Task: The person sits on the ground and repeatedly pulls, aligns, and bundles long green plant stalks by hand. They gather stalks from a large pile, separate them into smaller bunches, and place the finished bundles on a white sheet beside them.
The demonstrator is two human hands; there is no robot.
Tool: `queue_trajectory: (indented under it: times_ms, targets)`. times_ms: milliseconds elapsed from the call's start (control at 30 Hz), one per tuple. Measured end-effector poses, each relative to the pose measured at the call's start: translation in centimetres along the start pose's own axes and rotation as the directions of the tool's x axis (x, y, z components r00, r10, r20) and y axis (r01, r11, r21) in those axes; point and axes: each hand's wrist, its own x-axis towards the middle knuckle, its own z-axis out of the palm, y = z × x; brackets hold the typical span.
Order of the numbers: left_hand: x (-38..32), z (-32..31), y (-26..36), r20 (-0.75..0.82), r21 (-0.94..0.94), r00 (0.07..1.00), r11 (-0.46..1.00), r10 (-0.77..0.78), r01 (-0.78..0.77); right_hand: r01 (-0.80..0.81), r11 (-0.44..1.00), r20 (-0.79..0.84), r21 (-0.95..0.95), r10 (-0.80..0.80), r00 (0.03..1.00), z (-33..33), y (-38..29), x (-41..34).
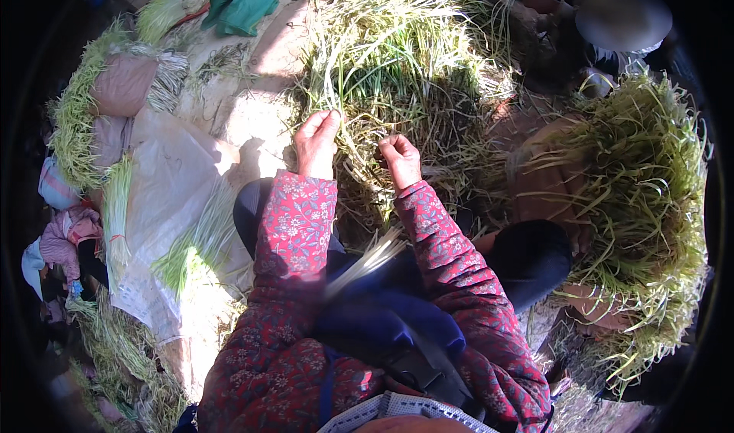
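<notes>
My left hand pinches a few long, pale green stalks, which look like garlic chives, between thumb and fingers. Their leaves run away from me over a large heap of the same greens. To its right, my right hand has its fingers drawn together above withered leaves and trimmings. Whether a thin scrap lies between those fingertips is too small to tell. Across my lap rests a small bunch of whitish stalks, below and between both hands.
Left of me, loose stalks and a tied bundle lie on a plastic sheet. A tall stack of greens stands at right. Another person sits at the far right. A green cloth lies at the back.
</notes>
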Motion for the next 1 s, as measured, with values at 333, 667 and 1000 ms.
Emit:
queue_trajectory:
  times_ms: [333,667,1000]
  targets:
    - [-0.1,0.5,-0.6,-0.001,-0.052,1.0,0.999,-0.002,0.002,0.098,0.992,0.128,0.079,-0.107,0.986,2.6,-1.3,0.7]
    - [0.3,0.9,-1.4,0.026,-0.032,1.0,0.999,-0.01,0.011,0.402,0.802,0.121,-0.442,-0.391,0.912,1.7,-1.4,0.3]
    - [-0.9,2.1,-0.2,-0.022,-0.148,0.998,0.987,0.057,-0.06,0.045,0.989,-0.036,0.143,-0.04,0.999,1.1,0.4,0.9]
